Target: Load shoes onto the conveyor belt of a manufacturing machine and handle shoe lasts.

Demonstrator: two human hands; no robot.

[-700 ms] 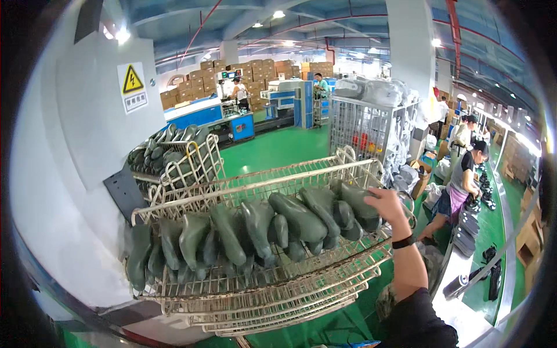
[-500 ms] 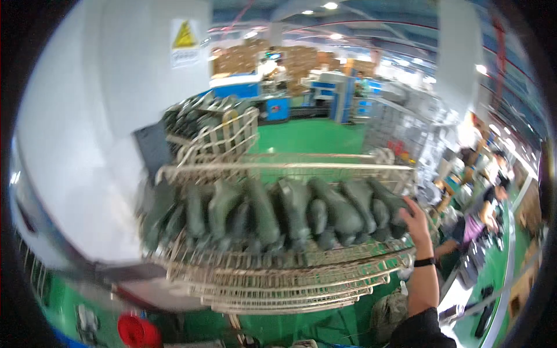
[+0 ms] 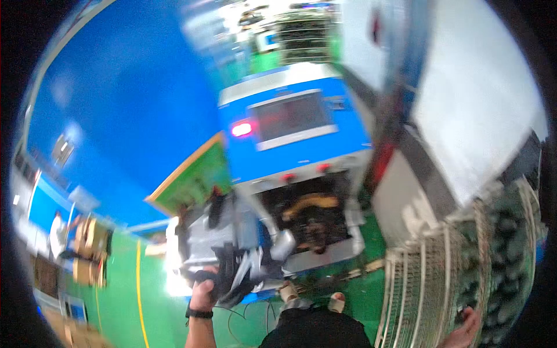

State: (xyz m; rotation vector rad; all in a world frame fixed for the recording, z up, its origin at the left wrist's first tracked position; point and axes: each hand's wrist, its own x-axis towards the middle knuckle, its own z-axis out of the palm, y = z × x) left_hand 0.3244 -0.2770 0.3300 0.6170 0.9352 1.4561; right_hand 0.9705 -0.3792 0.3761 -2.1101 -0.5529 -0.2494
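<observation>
My left hand [image 3: 203, 294], with a dark band at its wrist, is closed around something dark at the front edge of a cluttered grey work surface [image 3: 212, 232]. Blur hides what it holds. Beside it lies a heap of black and whitish pieces [image 3: 238, 275], too smeared to name. My right hand [image 3: 466, 332] is low at the right, fingers apart, by a cream wire rack [image 3: 447, 272]. Dark green, shoe-last-like forms [image 3: 505, 261] fill the part of the rack beyond it.
A blue machine [image 3: 290, 156] with a screen, a lit red display and red buttons stands ahead. Its dark opening [image 3: 307, 214] faces me. A large blue panel [image 3: 139, 104] rises at the left, a white cabinet [image 3: 476, 93] at the right. Cables [image 3: 249, 316] lie near my feet.
My view has swung from the rack to the blue machine; the rack is now at the right edge. My left hand has come into view; my right hand is lower.
</observation>
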